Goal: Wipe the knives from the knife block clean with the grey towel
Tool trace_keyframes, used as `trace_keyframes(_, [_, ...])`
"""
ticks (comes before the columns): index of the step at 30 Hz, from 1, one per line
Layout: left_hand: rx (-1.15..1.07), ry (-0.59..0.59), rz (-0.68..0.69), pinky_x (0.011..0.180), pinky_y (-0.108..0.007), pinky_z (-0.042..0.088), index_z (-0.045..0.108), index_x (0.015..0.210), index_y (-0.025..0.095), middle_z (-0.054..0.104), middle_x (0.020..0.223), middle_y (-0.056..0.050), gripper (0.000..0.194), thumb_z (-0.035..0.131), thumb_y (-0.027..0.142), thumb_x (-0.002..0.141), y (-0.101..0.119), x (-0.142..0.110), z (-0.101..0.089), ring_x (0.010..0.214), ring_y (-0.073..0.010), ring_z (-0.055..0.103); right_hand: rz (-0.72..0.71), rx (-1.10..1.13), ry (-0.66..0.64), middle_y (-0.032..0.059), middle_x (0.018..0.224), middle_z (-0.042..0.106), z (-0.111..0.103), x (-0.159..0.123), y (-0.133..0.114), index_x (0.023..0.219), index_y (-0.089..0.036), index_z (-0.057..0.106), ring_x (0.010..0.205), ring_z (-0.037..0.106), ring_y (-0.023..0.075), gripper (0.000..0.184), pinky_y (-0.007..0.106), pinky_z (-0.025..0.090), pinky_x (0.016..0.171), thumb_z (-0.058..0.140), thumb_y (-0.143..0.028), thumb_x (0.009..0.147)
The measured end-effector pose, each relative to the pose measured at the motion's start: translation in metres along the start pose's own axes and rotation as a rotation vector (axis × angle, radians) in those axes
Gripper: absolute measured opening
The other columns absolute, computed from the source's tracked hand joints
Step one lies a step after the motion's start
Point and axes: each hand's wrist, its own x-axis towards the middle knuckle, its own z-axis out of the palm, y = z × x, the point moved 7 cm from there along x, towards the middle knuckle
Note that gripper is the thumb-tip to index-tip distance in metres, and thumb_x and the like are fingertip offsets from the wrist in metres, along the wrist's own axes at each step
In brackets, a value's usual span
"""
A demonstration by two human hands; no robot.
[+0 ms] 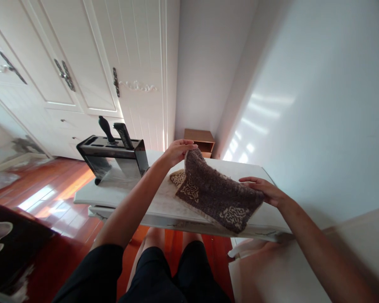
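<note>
A brown towel [221, 185] with pale scroll patterns is spread between my two hands above a white tabletop. My left hand [178, 152] pinches its upper left corner and lifts it. At the towel's right end, my right hand [265, 191] grips the edge, thumb hidden behind or under the cloth. The middle of the towel sags, and its lower edge hangs close to the table's front edge. A folded patterned flap [177, 177] shows at the left, under the raised corner.
Left on the white table [164, 202] stands a knife block [113, 151] holding two black-handled knives. A white wardrobe [139, 50] rises behind, and a wall [328, 105] borders the right. A small wooden cabinet [198, 135] sits beyond the table. A dark object [15, 235] lies lower left.
</note>
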Motion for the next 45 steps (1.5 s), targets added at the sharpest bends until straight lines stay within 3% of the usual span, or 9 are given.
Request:
trace_keyframes(5, [0.129,0.017,-0.112,0.058,-0.026,0.046,0.066,0.090,0.012,0.064,0.075,-0.005,0.024,0.073,0.005,0.069,-0.010,-0.002,-0.012,0.059,-0.0095,0.057,0.079,-0.191,-0.131,0.0105,0.103,0.075,0.006,0.001,0.006,0.091,-0.016,0.078,0.085,0.071,0.0168,0.037,0.022,0.057,0.075,0.091,-0.023,0.057])
trace_keyframes(9, [0.163,0.022,-0.149,0.061,-0.027,0.050,0.067,0.086,0.013,0.066,0.074,-0.005,0.023,0.068,0.003,0.065,-0.014,-0.004,-0.023,0.061,-0.0108,0.059,0.048,-0.327,-0.051,0.0092,0.089,0.076,-0.011,0.010,0.011,0.084,-0.016,0.079,0.076,0.070,0.0177,0.033,0.026,0.057,0.070,0.090,-0.023,0.055])
trace_keyframes(15, [0.156,-0.012,-0.165,0.061,-0.027,0.050,0.064,0.088,0.013,0.064,0.072,-0.003,0.020,0.070,0.007,0.069,-0.018,-0.011,-0.023,0.058,-0.0100,0.059,-0.234,-0.157,0.214,0.0083,0.098,0.076,-0.032,0.006,-0.014,0.088,-0.020,0.078,0.083,0.069,0.0183,0.043,0.029,0.057,0.074,0.093,-0.033,0.050])
trace_keyframes(21, [0.294,-0.051,-0.112,0.058,-0.023,0.045,0.064,0.095,0.013,0.064,0.075,-0.004,0.036,0.082,0.012,0.064,-0.020,-0.013,-0.019,0.065,-0.0113,0.059,-0.553,-0.071,0.291,0.0074,0.098,0.076,-0.029,-0.017,-0.049,0.090,-0.021,0.077,0.088,0.069,0.0184,0.042,0.033,0.057,0.084,0.091,-0.038,0.055])
trace_keyframes(27, [0.511,-0.005,0.141,0.066,-0.026,0.047,0.067,0.098,0.014,0.061,0.073,-0.001,0.038,0.077,0.004,0.063,0.010,-0.013,-0.014,0.069,-0.0112,0.059,-0.897,-0.208,0.496,0.0049,0.098,0.076,-0.029,-0.051,-0.083,0.095,-0.021,0.076,0.092,0.070,0.0202,0.034,0.042,0.054,0.098,0.085,-0.035,0.065])
trace_keyframes(31, [0.505,0.121,0.369,0.067,-0.027,0.047,0.070,0.099,0.014,0.058,0.074,0.000,0.029,0.072,0.010,0.071,0.046,-0.017,-0.016,0.067,-0.0101,0.056,-1.128,-0.224,0.786,0.0055,0.094,0.076,-0.032,-0.090,-0.106,0.095,-0.019,0.077,0.084,0.071,0.0205,0.031,0.043,0.058,0.091,0.083,-0.033,0.068])
trace_keyframes(34, [0.639,0.196,0.592,0.074,-0.029,0.049,0.072,0.099,0.014,0.062,0.079,-0.003,0.024,0.067,0.013,0.075,0.075,-0.030,-0.007,0.073,-0.0126,0.058,-1.295,-0.238,0.942,0.0090,0.094,0.076,-0.025,-0.120,-0.122,0.098,-0.015,0.077,0.080,0.071,0.0200,0.033,0.038,0.061,0.082,0.081,-0.029,0.069])
trace_keyframes(38, [0.840,0.252,0.865,0.086,-0.032,0.048,0.075,0.092,0.018,0.068,0.094,-0.006,0.020,0.058,0.014,0.081,0.104,-0.051,0.019,0.089,-0.0168,0.062,-1.478,-0.318,1.009,0.0102,0.101,0.076,-0.012,-0.148,-0.141,0.108,-0.014,0.075,0.088,0.073,0.0215,0.039,0.036,0.061,0.080,0.079,-0.023,0.070])
trace_keyframes(45, [0.950,0.298,1.003,0.085,-0.033,0.044,0.069,0.087,0.021,0.069,0.089,-0.005,0.021,0.049,0.016,0.088,0.122,-0.050,0.051,0.088,-0.0187,0.060,-1.581,-0.300,1.105,0.0083,0.091,0.076,-0.022,-0.174,-0.165,0.102,-0.013,0.076,0.078,0.071,0.0177,0.038,0.031,0.059,0.071,0.080,-0.017,0.065])
